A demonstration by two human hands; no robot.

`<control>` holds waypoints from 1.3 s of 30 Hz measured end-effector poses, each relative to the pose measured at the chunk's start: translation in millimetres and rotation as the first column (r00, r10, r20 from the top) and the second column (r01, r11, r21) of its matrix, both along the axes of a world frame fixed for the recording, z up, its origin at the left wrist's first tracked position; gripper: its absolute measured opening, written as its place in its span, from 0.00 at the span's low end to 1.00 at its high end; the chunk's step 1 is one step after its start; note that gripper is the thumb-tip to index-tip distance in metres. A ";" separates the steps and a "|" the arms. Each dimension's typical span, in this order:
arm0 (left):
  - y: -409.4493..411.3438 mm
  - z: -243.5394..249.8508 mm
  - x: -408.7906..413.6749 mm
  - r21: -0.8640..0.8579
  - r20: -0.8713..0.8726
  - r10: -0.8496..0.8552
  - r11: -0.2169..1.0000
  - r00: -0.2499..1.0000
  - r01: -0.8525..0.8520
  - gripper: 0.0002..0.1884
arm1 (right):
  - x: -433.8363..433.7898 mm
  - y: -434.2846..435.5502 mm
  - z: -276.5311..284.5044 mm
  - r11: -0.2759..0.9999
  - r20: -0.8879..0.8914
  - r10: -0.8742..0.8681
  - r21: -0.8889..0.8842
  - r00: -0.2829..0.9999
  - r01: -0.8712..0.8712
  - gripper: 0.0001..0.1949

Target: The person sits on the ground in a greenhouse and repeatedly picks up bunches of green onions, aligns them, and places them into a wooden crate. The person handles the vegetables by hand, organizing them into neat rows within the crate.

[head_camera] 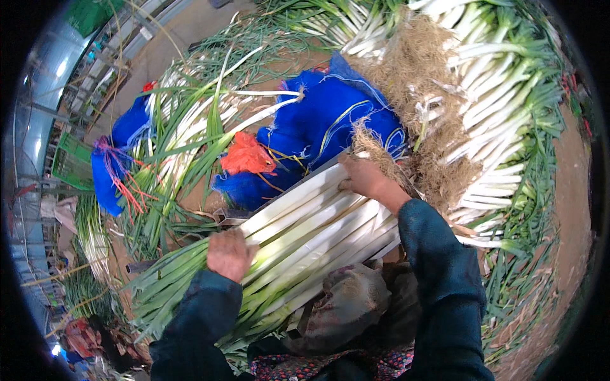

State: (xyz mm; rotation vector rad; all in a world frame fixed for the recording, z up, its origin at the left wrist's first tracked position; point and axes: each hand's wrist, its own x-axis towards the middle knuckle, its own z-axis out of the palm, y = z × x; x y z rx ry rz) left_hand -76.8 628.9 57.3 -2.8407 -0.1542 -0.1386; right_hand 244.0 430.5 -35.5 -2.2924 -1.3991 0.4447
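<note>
A row of long green onions lies side by side before me, white shanks to the right and green leaves to the lower left. My left hand grips the upper edge of the row where white turns to green; it is slightly blurred. At the other end, my right hand closes around an onion's white base, just below its tangled roots. Metal rails show in part under the row, including a square tube end.
A large heap of onions with matted brown roots lies to the right. Beyond the row are blue mesh bags and an orange mesh piece. More onions and a green crate are at left.
</note>
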 end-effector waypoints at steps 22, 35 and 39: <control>-56.6 -68.1 145.8 -0.313 -0.134 0.294 0.894 0.947 -0.321 0.20 | -3.7 -1.5 2.3 0.999 -0.008 0.035 0.027 0.999 -0.035 0.23; -52.8 -71.4 157.3 -0.348 -0.271 0.259 0.872 0.927 -0.345 0.27 | -6.5 0.3 -30.3 0.977 0.251 0.075 0.176 0.965 -0.122 0.10; -60.1 -79.4 154.0 -0.305 -0.237 0.293 0.883 0.926 -0.357 0.25 | -13.6 -0.9 -19.4 0.998 0.115 0.064 0.013 0.991 -0.066 0.19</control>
